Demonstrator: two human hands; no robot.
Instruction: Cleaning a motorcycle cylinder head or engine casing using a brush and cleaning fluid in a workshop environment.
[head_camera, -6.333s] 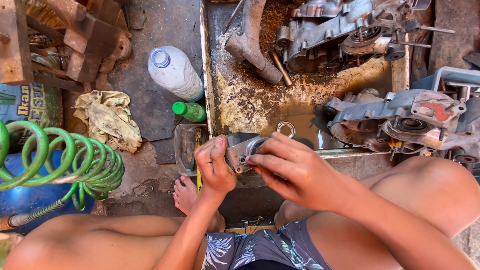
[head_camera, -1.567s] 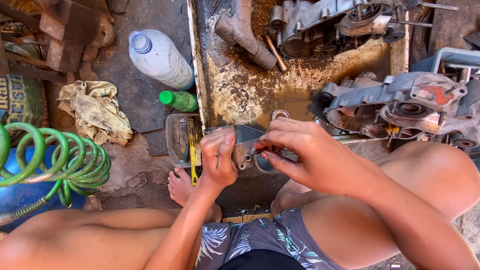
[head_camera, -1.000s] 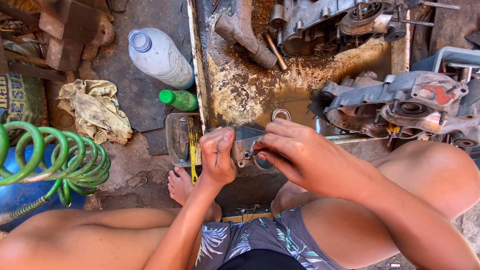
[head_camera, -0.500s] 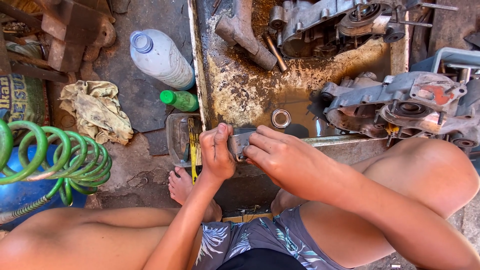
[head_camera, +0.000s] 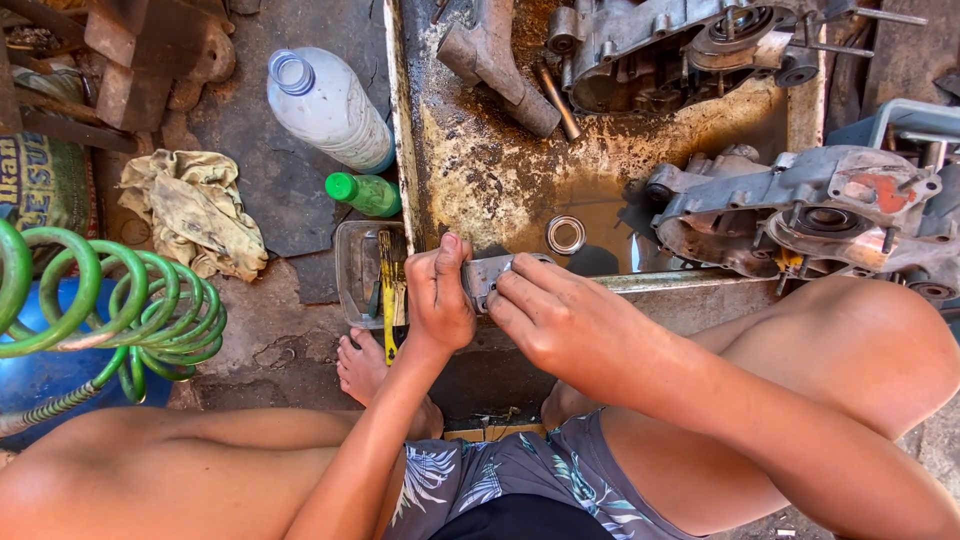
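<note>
Over the grimy metal wash tray (head_camera: 470, 170), both hands have drawn closer: left hand (head_camera: 438, 298) and right hand (head_camera: 560, 322) now clamp the small grey metal part (head_camera: 484, 277) tighter.

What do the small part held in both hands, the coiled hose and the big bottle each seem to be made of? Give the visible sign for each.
Small part, gripped by the left hand and right hand: probably cast metal, dull grey with a matte sheen.
Coiled hose: likely flexible plastic, glossy bright green, holding springy loops.
Big bottle: clear thin plastic, translucent and ribbed.
</note>
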